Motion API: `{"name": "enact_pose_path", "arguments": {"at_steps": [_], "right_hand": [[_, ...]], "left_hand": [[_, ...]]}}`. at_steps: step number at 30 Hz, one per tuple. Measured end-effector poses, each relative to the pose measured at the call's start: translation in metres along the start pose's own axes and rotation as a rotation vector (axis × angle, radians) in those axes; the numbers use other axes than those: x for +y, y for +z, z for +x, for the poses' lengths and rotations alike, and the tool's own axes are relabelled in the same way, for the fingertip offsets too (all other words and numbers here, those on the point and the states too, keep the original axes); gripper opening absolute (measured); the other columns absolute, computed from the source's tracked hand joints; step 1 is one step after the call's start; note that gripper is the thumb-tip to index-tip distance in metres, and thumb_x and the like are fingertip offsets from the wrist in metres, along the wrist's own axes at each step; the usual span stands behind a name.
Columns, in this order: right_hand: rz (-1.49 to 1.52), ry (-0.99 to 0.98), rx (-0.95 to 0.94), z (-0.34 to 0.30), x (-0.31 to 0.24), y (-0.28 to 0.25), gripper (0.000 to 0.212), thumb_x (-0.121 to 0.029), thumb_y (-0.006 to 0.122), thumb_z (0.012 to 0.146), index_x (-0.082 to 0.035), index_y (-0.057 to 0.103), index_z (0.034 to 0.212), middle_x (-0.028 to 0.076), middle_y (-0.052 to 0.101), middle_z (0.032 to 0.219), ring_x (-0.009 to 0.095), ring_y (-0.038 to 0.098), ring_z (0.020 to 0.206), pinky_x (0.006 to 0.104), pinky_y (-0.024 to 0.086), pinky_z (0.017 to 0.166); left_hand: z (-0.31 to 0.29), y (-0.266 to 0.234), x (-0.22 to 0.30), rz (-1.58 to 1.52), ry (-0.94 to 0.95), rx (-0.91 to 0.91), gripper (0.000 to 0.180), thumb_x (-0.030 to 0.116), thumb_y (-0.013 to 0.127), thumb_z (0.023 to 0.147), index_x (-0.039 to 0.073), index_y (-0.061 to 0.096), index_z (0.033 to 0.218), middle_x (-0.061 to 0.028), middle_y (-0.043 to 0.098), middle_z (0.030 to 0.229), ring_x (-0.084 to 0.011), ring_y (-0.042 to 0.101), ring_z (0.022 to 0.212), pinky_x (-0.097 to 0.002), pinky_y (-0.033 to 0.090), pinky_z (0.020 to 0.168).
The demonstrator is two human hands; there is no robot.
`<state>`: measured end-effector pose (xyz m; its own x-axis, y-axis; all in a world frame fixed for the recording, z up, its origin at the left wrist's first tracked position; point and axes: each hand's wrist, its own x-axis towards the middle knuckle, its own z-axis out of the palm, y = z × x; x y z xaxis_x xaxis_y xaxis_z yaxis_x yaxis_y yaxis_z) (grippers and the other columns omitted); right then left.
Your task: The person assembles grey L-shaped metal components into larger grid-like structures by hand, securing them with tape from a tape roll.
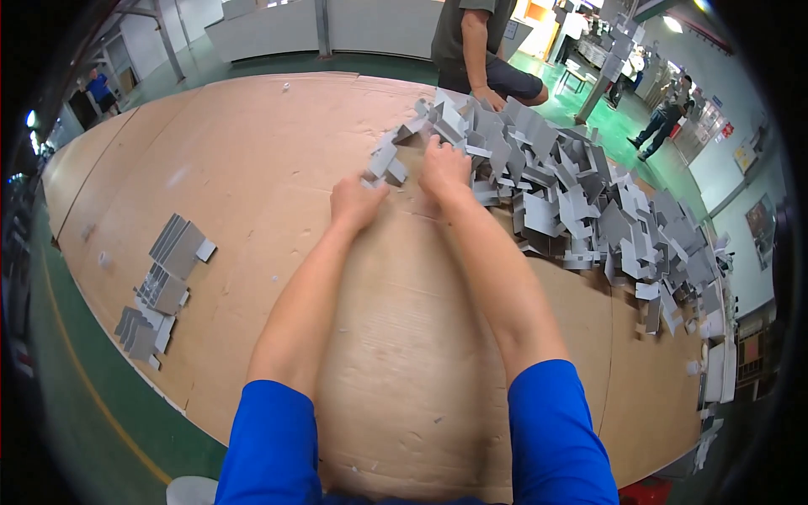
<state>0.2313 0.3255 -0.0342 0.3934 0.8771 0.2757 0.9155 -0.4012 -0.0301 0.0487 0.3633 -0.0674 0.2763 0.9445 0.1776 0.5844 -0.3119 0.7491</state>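
Both my arms reach forward to the left end of a large heap of grey, folded, angular pieces (539, 160). My left hand (358, 203) is closed, its fingertips at a small grey folded piece (386, 162) just beyond it. My right hand (445, 171) has its fingers curled in at the heap's edge, close to an upright grey piece (451, 123). What lies inside its fingers is hidden. The loose pieces near both hands form a short line leading off the heap.
A brown board-covered table (278, 168) spreads around me. Three stacks of nested grey pieces (162, 286) sit at its left. Across the table a person (475, 50) rests a hand by the heap. Other people (665, 118) stand farther back on the green floor.
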Motion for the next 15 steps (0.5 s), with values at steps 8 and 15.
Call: {"name": "enact_pose_path", "arguments": {"at_steps": [8,15], "right_hand": [[0.488,0.056,0.350,0.000,0.042,-0.005,0.054,-0.016,0.063,0.085,0.004,0.057,0.135,0.027,0.071,0.104,0.037,0.071,0.100,0.0481,0.056,0.086],[1.381,0.434,0.126,-0.070,0.032,-0.050,0.053,-0.013,0.065,0.080,0.005,0.064,0.131,0.015,0.072,0.106,0.016,0.067,0.088,0.0307,0.054,0.078]], "left_hand": [[-0.016,-0.045,-0.001,-1.148,-0.307,0.076,0.024,0.015,0.068,0.092,-0.005,0.063,0.103,-0.0116,0.067,0.093,-0.0200,0.069,0.079,-0.0338,0.054,0.060],[-0.148,-0.105,-0.058,-1.224,-0.411,0.078,0.017,0.010,0.061,0.096,-0.001,0.056,0.108,-0.0136,0.063,0.109,-0.0228,0.065,0.098,-0.0399,0.056,0.085]]}}
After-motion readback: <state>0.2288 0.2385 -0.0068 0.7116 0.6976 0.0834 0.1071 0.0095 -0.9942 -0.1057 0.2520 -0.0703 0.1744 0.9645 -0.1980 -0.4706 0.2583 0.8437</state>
